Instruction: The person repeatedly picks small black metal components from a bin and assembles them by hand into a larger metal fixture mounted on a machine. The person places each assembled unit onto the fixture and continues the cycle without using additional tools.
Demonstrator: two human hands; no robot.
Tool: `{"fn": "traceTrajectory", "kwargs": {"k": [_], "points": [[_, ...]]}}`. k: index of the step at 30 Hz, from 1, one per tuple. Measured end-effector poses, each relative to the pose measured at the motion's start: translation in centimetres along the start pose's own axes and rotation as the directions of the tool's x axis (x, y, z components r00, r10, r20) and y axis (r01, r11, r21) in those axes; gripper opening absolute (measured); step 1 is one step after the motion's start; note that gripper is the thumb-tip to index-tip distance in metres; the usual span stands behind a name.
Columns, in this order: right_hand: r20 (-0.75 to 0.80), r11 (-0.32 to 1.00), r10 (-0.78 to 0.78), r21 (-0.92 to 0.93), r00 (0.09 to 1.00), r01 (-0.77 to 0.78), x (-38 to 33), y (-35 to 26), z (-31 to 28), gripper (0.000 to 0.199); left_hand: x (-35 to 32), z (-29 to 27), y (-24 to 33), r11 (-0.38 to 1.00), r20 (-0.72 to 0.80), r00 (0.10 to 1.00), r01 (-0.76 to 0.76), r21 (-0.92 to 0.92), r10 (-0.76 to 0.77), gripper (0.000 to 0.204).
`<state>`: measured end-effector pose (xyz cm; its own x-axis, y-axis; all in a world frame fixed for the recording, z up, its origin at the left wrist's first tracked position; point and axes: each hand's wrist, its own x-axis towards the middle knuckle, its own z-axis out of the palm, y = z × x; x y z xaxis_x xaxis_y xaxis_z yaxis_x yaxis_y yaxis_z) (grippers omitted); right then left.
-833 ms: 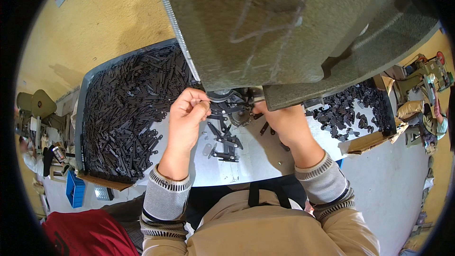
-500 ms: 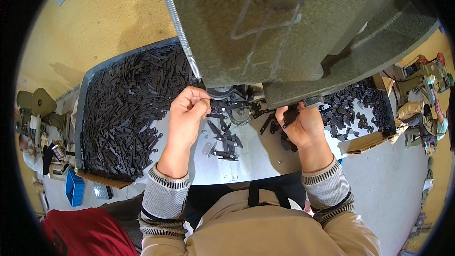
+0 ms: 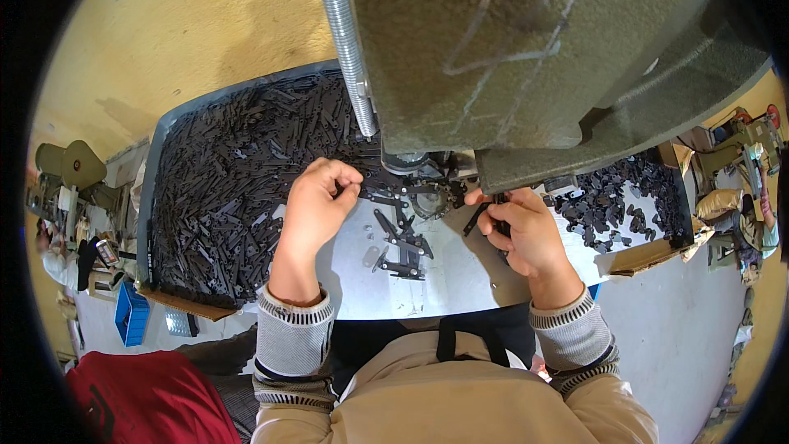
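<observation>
My left hand is closed in a pinch at the edge of a heap of black metal strips. A dark link runs from its fingertips toward the base of the machine; how far the fingers cover it is hidden. My right hand is curled shut around small black metal plates, beneath the machine's overhanging arm. Between my hands, below the machine head, lie several joined black linkages with shiny rivets. A round metal base part sits just above them.
A grey-rimmed tray holds the strips at left. At right, more small black plates lie beside a cardboard edge. A coil spring hangs along the machine. On the floor stands a blue crate; red cloth is at lower left.
My right hand has turned and drawn slightly down from under the machine arm, its fingers now more visible. My left hand stays pinched near the same spot. The whole view has shifted slightly.
</observation>
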<state>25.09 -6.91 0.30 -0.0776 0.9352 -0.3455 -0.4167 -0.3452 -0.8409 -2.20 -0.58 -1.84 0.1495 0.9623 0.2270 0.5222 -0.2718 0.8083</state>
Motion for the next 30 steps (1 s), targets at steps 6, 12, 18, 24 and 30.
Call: {"fn": "traceTrajectory", "kwargs": {"k": [6, 12, 18, 24, 30], "points": [[-0.014, 0.998, 0.003, 0.062, 1.0, -0.002, -0.3, 0.3, -0.3, 0.025, -0.5, -1.0, 0.2, 0.969, 0.097, 0.995, -0.047, 0.244, 0.023, 0.015], [0.109, 0.996, 0.031, 0.074, 0.994, -0.04, -0.4, 0.7, -0.7, 0.023, -0.6, -1.3, 0.1, 0.947, 0.204, 0.976, -0.129, 0.293, 0.07, 0.015], [0.091, 0.999, 0.035, 0.028, 0.995, -0.038, -0.7, 0.7, -0.1, 0.015, -0.7, -1.5, 1.3, 0.973, 0.26, 0.959, 0.051, 0.223, -0.11, 0.017], [0.125, 0.998, -0.057, 0.024, 0.99, 0.054, -0.1, 0.5, 0.0, 0.01, -0.4, -0.1, 2.6, 0.82, 0.146, 0.987, 0.142, -0.554, -0.073, 0.022], [-0.008, 0.988, -0.139, 0.063, 0.99, 0.139, 0.4, 0.9, 1.2, 0.005, -0.1, 2.9, 3.9, 0.678, 0.211, 0.953, 0.302, -0.67, -0.215, 0.015]]}}
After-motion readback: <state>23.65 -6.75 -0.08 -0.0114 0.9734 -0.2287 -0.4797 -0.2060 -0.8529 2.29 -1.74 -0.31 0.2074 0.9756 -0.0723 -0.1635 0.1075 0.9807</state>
